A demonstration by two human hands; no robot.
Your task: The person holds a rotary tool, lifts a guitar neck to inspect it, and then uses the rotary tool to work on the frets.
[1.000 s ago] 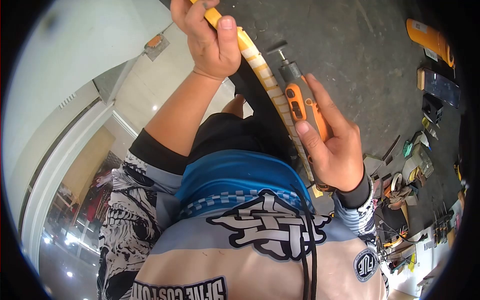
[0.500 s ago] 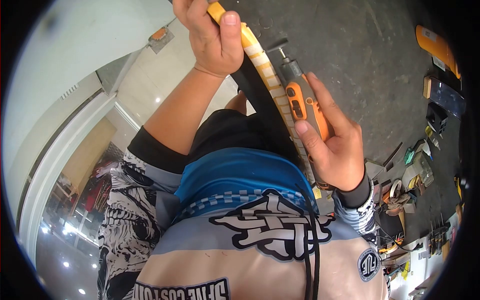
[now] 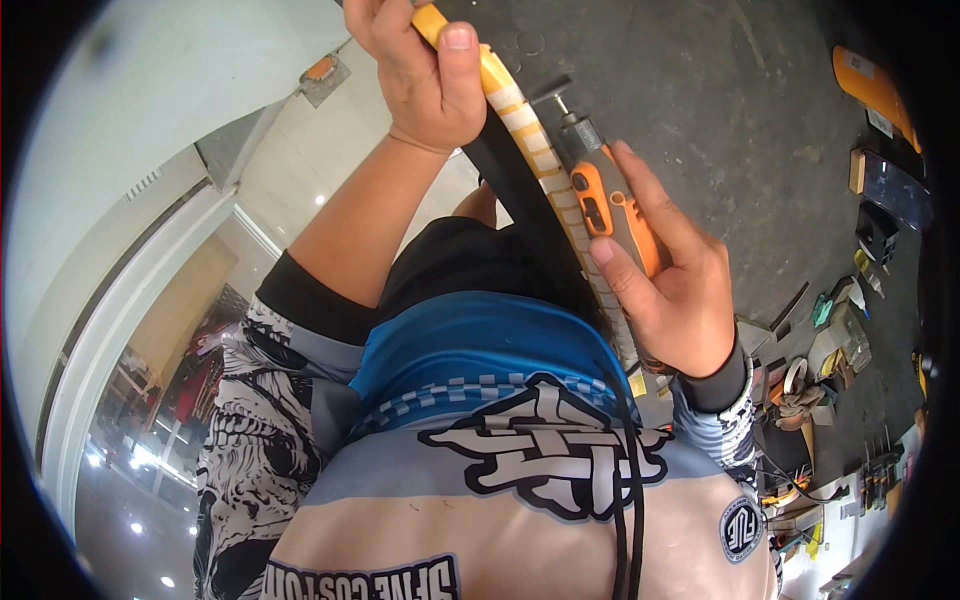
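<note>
My left hand (image 3: 425, 80) is wrapped around the upper end of a long, curved black piece (image 3: 515, 175), its thumb lying over the edge. That edge carries a yellow band (image 3: 520, 118) with white segments, running down toward my waist. In my right hand (image 3: 680, 285) is a grey and orange rotary tool (image 3: 608, 195), with the thumb on its near side and fingers behind it. A thin dark disc (image 3: 552, 89) sits at the tool's tip, beside the segmented edge. The lower end of the tool is partly hidden by my palm.
Grey floor (image 3: 690, 80) spreads out beyond the tool. On the right lie an orange object (image 3: 875, 95), a dark glossy panel (image 3: 895, 190) and several hand tools and scraps. A white wall or panel (image 3: 170, 90) and glass-like framing stand at the left.
My right hand has shifted very slightly to the right around the rotary tool. My left hand keeps its hold, and the view has moved a little.
</note>
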